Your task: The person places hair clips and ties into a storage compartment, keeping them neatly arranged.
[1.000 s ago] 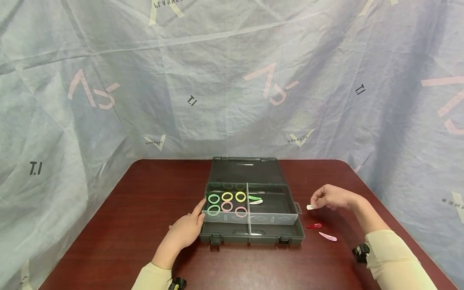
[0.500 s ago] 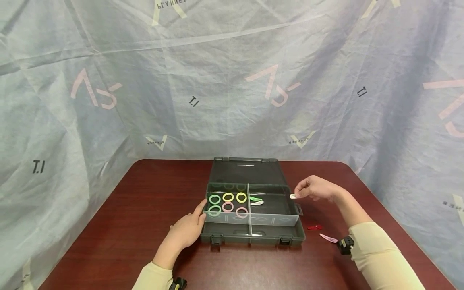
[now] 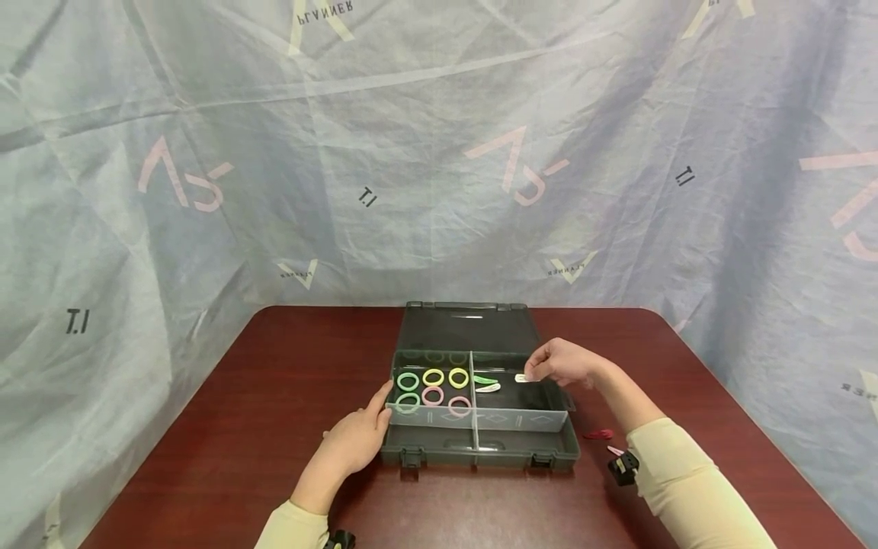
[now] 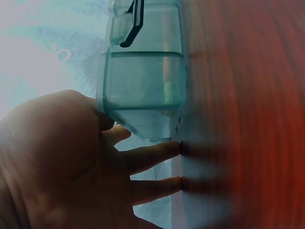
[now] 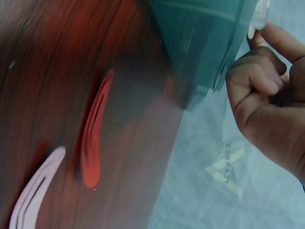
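My right hand [image 3: 564, 361] pinches a white hair clip [image 3: 523, 378] over the right compartment of a dark see-through box [image 3: 480, 457], whose lid stands open at the back. A green hair clip [image 3: 485, 380] and a second white clip [image 3: 488, 388] lie in that compartment, by the divider. In the left compartment are several hair ties [image 3: 433, 377] in green, yellow and pink. My left hand [image 3: 354, 441] rests at the box's left side; in the left wrist view its fingers [image 4: 155, 157] are stretched, two tips at the tabletop.
On the reddish-brown table [image 3: 288, 366], right of the box, lie a red hair clip [image 5: 93, 136] and a pink one [image 5: 35, 193], the pink partly behind my right wrist camera in the head view. A grey printed cloth [image 3: 411, 152] hangs behind the table.
My right hand has carried the white clip leftward, from the table beside the box to over the right compartment. The left hand has stayed at the box's side.
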Available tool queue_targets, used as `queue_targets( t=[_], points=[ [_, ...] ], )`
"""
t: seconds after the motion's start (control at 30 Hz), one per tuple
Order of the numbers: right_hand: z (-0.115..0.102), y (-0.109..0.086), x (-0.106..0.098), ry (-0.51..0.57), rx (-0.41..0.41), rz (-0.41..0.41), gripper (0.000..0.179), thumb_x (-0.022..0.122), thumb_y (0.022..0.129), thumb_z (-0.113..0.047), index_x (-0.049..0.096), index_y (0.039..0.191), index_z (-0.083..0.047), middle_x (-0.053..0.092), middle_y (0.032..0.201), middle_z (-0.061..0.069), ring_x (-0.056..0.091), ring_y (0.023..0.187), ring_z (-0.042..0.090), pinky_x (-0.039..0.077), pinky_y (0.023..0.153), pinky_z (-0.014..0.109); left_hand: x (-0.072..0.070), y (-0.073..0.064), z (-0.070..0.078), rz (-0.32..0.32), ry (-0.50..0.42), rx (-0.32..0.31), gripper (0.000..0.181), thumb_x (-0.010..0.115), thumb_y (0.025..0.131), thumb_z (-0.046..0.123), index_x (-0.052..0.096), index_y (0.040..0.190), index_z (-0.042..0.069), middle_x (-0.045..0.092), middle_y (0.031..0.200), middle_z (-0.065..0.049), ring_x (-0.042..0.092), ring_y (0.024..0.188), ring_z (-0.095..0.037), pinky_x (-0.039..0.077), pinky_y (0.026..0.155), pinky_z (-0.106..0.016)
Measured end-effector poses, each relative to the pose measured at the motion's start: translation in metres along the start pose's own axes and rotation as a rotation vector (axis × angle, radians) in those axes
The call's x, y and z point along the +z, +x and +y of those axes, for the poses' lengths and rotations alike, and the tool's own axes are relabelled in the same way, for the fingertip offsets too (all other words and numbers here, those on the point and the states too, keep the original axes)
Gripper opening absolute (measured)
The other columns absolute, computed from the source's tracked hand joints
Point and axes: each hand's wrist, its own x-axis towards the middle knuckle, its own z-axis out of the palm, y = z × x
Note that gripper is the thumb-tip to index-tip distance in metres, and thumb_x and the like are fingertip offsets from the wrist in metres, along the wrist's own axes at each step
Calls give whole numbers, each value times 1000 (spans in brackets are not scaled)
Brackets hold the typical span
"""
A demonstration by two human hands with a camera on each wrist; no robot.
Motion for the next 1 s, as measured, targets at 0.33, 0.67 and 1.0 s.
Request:
queue_targets(
  t=[0.33, 0.67, 1.0],
  points=[
    [-28, 10, 23, -30, -35, -2, 19, 69, 95, -10, 73, 100, 8, 40, 62, -4, 21, 50, 10, 27, 48, 27, -1, 1, -2, 4, 10, 1, 54, 43, 110, 29, 28, 161, 22, 65, 126, -24, 58, 122, -46, 35, 85, -84],
    [-17, 26, 43, 29, -7, -37, 12, 68, 95, -5, 75, 97, 4, 41, 61, -3, 19, 49, 10, 27, 48, 26, 4, 0, 1, -2, 15, -1, 54, 43, 110, 29, 27, 161, 22, 64, 127, -26, 57, 124, -47, 36, 85, -83],
    [-13, 33, 53, 27, 55, 19, 9, 69, 93, -5, 77, 93, -1, 49, 63, -2, 20, 48, 8, 28, 48, 24, 2, 0, 1, 11, 30, 6, 52, 42, 111, 31, 29, 161, 23, 66, 124, -27, 56, 124, -47, 35, 83, -84]
  ],
)
